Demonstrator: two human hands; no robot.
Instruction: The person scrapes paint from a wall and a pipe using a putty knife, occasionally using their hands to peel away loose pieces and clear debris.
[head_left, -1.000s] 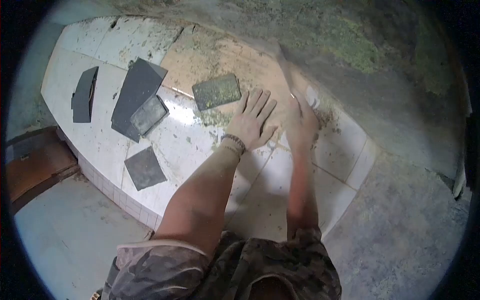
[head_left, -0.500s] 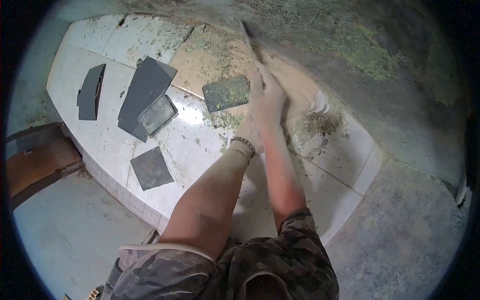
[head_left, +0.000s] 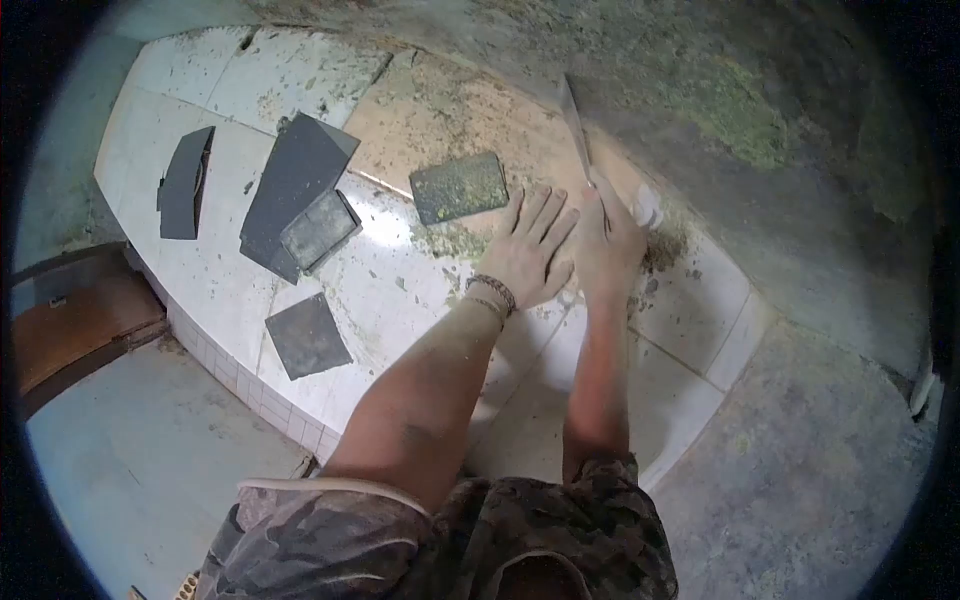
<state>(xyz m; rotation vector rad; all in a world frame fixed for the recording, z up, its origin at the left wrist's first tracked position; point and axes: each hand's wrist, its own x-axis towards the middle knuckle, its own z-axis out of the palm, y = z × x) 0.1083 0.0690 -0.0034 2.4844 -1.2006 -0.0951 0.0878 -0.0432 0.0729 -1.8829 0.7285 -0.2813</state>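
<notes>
Left hand [head_left: 530, 258] palm down, fingers straight and spread, pressing on tan panel [head_left: 395, 145]. Right hand [head_left: 611, 245]: fingers wrapped around thin blade [head_left: 577, 125], which sticks out beyond them toward wall [head_left: 690, 60]. Green-flecked block [head_left: 460, 190] just left of left fingers.

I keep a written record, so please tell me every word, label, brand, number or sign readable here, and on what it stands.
No text is readable.
The thin tool in the right hand, the speckled block and the large dark sheet show none.
The pale patch on the brown panel is too small to tell.
</notes>
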